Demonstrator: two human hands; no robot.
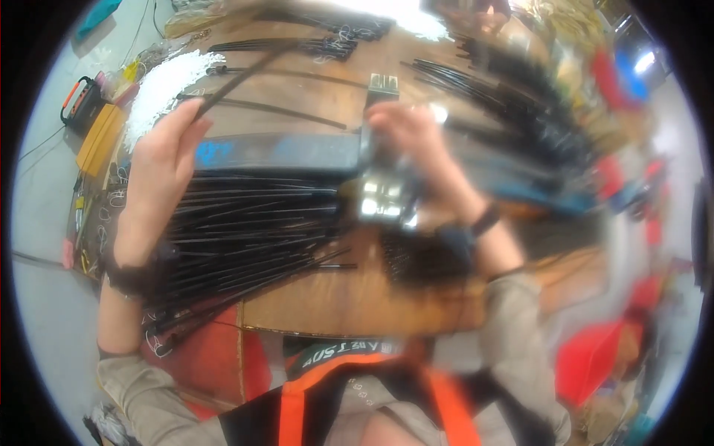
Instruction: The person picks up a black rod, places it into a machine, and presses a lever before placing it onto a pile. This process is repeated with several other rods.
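Observation:
My left hand (pixel 160 163) is closed on a thin black rod (pixel 239 80), which slants up and away to the right over the table. My right hand (pixel 413 134) is smeared by motion beside an upright metal fixture (pixel 383 89); whether it holds anything cannot be made out. A grey metal bar (pixel 297 151) with blue marks runs leftward from the fixture. A shiny metal block (pixel 381 197) sits at the bar's near end, below my right hand. On the near side of the bar lies a thick bundle of black rods (pixel 253 219).
More black rods (pixel 290 111) lie across the far side of the wooden table (pixel 335 301). A white heap (pixel 167 85) is at the far left, near a yellow box (pixel 100 141). Blurred dark bundles (pixel 520 111) fill the right. A red container (pixel 591 357) stands at lower right.

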